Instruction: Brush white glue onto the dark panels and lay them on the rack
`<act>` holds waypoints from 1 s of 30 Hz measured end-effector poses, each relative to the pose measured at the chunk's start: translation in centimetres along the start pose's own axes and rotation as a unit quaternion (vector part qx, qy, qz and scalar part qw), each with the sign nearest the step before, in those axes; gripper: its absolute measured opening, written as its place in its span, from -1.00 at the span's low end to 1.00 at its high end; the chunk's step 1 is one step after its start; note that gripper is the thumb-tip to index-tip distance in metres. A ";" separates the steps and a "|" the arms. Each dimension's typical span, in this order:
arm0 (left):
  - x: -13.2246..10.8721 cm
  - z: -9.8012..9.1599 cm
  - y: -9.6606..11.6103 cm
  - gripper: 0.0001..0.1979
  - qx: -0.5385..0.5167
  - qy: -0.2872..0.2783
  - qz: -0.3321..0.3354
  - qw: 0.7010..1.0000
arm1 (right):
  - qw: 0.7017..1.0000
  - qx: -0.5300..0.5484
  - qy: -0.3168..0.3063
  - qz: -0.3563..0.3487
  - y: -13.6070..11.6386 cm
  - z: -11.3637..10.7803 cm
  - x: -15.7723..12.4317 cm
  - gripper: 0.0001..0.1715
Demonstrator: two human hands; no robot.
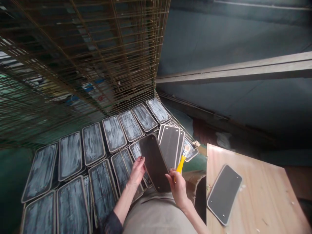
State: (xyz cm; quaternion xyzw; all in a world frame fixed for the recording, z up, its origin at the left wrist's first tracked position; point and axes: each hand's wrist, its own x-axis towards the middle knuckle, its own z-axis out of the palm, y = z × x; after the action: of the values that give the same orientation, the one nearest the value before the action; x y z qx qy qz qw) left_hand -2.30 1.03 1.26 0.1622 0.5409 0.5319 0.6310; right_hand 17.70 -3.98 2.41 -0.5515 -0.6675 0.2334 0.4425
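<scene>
In front of my body I hold a dark rectangular panel [155,162] with rounded corners and small studs near its ends. My left hand [137,171] grips its left edge. My right hand [178,187] pinches the lower right edge and also holds a paintbrush [181,162] with a yellow handle, its pale bristles pointing up and away. Just beyond the held panel, a fanned stack of similar grey panels [171,143] rests on the rack. Another grey panel [225,194] lies by itself on the wooden board to the right.
Several panels [70,156] streaked with a whitish coating lie in rows on a wire rack. More wire racks [97,48] rise behind at the left. A light wooden board [265,201] stands at the right, with a cardboard box [193,183] beside it. A grey wall [231,39] is beyond.
</scene>
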 end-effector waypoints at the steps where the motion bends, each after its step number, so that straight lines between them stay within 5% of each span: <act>1: 0.0 0.1 0.1 -0.59 0.001 -0.004 0.003 1.000 | 1.000 0.000 0.000 0.002 0.0 -0.1 0.1 -0.98; 5: 1.4 2.1 1.3 -0.66 0.037 -0.048 0.015 0.998 | 0.999 -0.025 0.040 0.021 0.8 -0.7 1.1 -0.92; 10: 6.0 7.4 2.7 -0.63 0.177 -0.110 0.079 0.975 | 0.991 -0.079 0.067 0.088 3.5 -0.9 3.4 -0.78; 15: 7.7 10.2 1.9 -0.65 0.371 -0.056 0.177 0.910 | 0.981 -0.151 0.027 0.120 5.9 -0.7 4.3 -0.64; 21: 5.0 7.7 0.5 -0.70 0.408 -0.041 0.208 0.888 | 0.981 -0.141 0.005 0.134 6.1 -3.1 2.4 -0.62; 25: 2.6 4.0 -0.7 -0.79 0.503 -0.015 0.214 0.838 | 0.986 -0.096 -0.043 0.125 5.1 -7.3 0.6 -0.57; 30: 0.2 1.8 -1.8 -0.77 0.580 -0.058 0.125 0.803 | 0.975 -0.132 -0.049 0.171 3.3 -13.3 -1.8 -0.57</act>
State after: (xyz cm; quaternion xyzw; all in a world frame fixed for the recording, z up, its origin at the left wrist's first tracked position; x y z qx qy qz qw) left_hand 0.16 1.16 0.42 0.5943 0.6862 0.1830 0.3775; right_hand 30.73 -7.14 5.83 -0.6986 -0.6094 0.2425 0.2859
